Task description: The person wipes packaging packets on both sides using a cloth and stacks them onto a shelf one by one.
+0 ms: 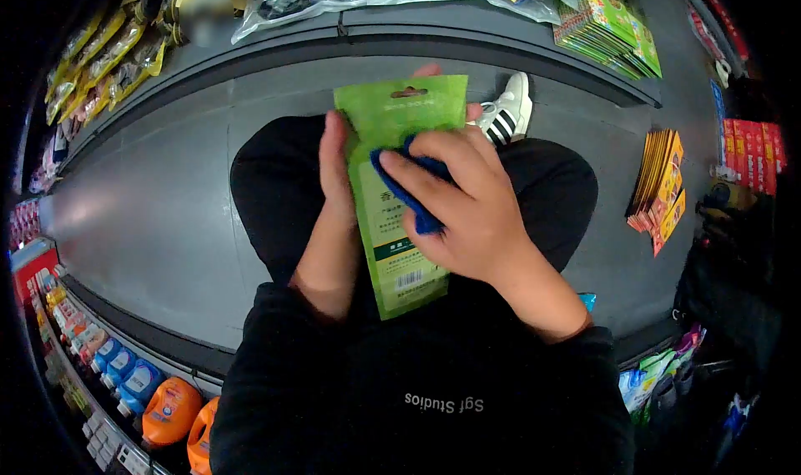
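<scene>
A flat green packet point(409, 266) with a hang hole at its top, printed text and a barcode is held up in front of my lap. My left hand point(336, 170) grips it from behind and along its left edge, with fingertips showing past the top and right side. Bunched under the fingers of my right hand point(467, 195) is a dark blue cloth point(421, 212), pressed against the front of the packet. The cloth and hand cover part of the print.
I sit cross-legged on a grey floor point(167, 208), a white striped shoe point(506, 112) showing. Ahead runs a low shelf point(450, 32) with bagged goods and green booklets point(605, 28). Orange packets point(659, 183) lie at right. Detergent bottles point(171, 412) line the left shelf.
</scene>
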